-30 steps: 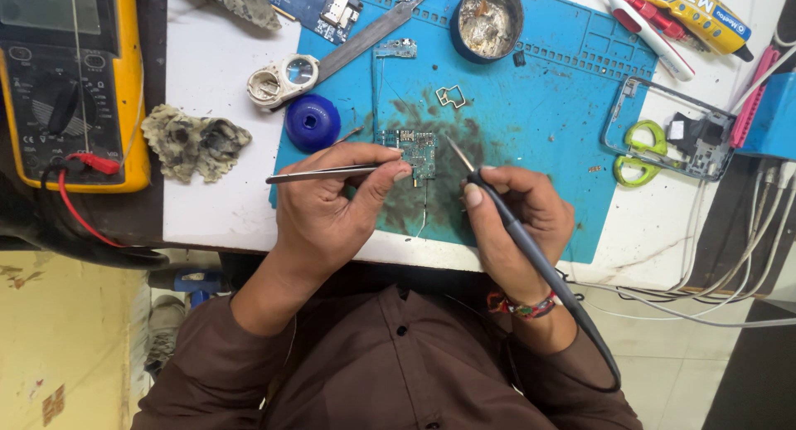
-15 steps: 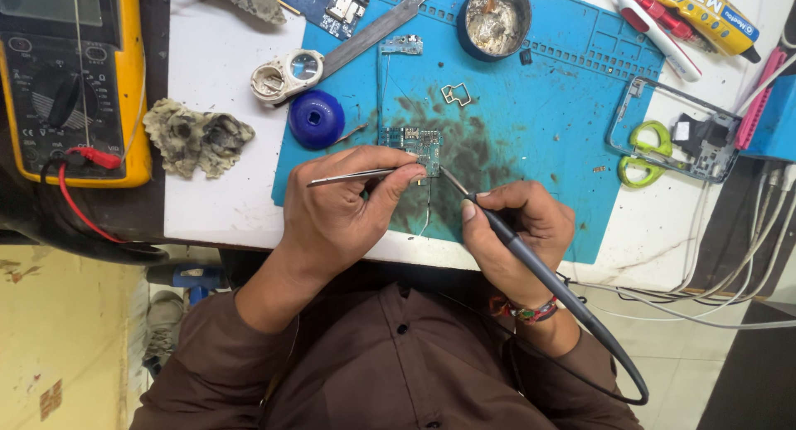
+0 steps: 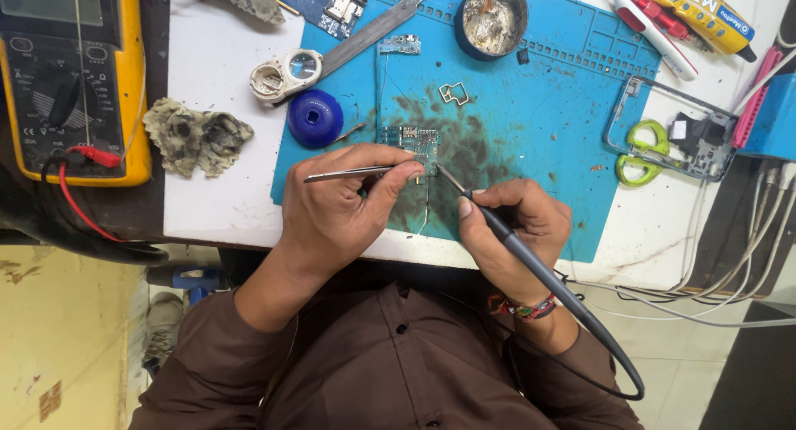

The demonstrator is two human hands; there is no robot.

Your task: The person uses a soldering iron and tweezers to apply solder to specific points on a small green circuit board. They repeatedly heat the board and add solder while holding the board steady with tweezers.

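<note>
The left hand (image 3: 336,210) is pinching tweezers (image 3: 348,174) shut to steady the small circuit board (image 3: 412,139) just beyond both hands (on the blue mat (image 3: 531,106)), while the right hand (image 3: 518,231) is gripping a soldering iron (image 3: 497,223) like a pen, its tip touching the board.

Your head camera looks straight down, close over your bench (image 3: 224,106); it's your only view.

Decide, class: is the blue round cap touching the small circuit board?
Apart. The head view shows bare blue mat between the blue cap and the circuit board.
</note>
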